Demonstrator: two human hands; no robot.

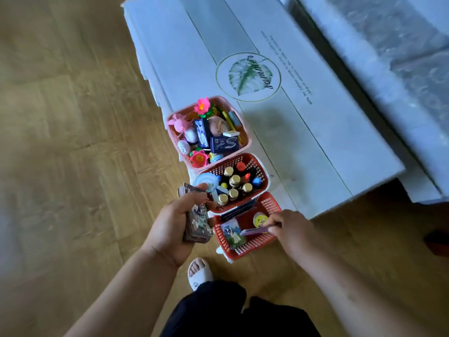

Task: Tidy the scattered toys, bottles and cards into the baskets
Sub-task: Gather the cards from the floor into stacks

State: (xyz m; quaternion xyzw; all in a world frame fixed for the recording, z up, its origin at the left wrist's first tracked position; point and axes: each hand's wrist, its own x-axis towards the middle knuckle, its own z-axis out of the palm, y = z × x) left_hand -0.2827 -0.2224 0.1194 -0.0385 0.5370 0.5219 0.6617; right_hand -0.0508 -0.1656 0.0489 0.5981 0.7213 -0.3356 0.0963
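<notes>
Three baskets stand in a row at the white table's near corner. The far pink basket [245, 128] holds toys, flowers and small boxes. The middle red basket [263, 172] holds several bottles. The near red basket [245, 251] holds a picture card [232, 233] and a round yellow tin [260, 219]. My left hand [172, 229] grips a stack of cards [198, 224] just left of the baskets. My right hand [290, 228] pinches a single card [255, 231] flat over the near basket.
The white table [303, 132] with a leaf logo runs away to the upper right, a grey covered surface beyond it. Wooden floor lies to the left and right. My foot in a white slipper [199, 273] stands just below the near basket.
</notes>
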